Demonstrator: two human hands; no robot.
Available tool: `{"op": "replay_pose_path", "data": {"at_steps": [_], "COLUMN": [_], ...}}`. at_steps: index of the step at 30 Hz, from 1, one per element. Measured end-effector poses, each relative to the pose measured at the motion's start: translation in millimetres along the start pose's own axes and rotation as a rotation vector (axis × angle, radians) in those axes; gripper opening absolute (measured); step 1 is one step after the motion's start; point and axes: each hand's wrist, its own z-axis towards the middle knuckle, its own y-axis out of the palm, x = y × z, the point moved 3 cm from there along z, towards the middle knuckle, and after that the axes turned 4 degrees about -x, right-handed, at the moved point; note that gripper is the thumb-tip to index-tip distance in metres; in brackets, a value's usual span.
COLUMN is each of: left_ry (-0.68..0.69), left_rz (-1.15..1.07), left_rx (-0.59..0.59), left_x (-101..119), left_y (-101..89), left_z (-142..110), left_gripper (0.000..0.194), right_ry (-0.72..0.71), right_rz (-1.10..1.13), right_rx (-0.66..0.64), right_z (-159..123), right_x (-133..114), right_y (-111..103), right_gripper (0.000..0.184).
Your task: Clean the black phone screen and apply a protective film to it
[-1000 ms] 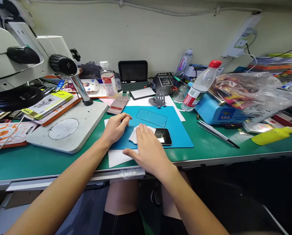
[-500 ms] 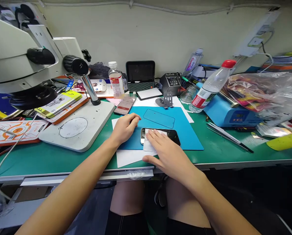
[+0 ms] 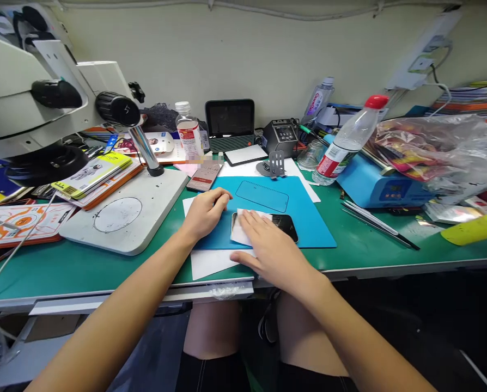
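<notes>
A phone with a dark glossy face lies crosswise on the blue mat. My right hand presses a white wipe against the phone's left end, holding it under nearly flat fingers with the thumb stretched out to the side. Part of the phone is hidden by the hand and wipe. To the left, my left hand rests at the mat's left edge, its fingers curled closed; the inside of the hand is hidden. Behind it lies a second phone with a lit screen.
A microscope base stands left. At the back are a label bottle, a dark screen device and a grey phone stand. On the right are a red-capped bottle, a blue machine and tweezers.
My right hand and the wipe have slid slightly left over the phone, covering more of its left end. The left hand stays in place. The whole view has shifted a little.
</notes>
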Motion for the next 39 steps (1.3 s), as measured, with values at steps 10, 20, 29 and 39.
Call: {"op": "replay_pose_path", "data": {"at_steps": [10, 20, 29, 39], "left_ry": [-0.023, -0.037, 0.017, 0.030], "left_rz": [-0.010, -0.028, 0.026, 0.041], "left_rx": [0.013, 0.006, -0.092, -0.124], "left_x": [0, 0, 4, 3], "left_y": [-0.6, -1.1, 2.8, 4.7], "left_z": [-1, -8, -5, -7], "left_gripper": [0.029, 0.029, 0.026, 0.027], "right_ry": [-0.008, 0.034, 0.132, 0.241], "right_rz": [0.048, 0.070, -0.010, -0.020], "right_rx": [0.012, 0.065, 0.054, 0.036], "right_z": [-26, 1, -59, -68], "right_x": [-12, -23, 30, 27], "right_y": [-3, 2, -12, -8], "right_gripper": [0.086, 0.091, 0.087, 0.094]}}
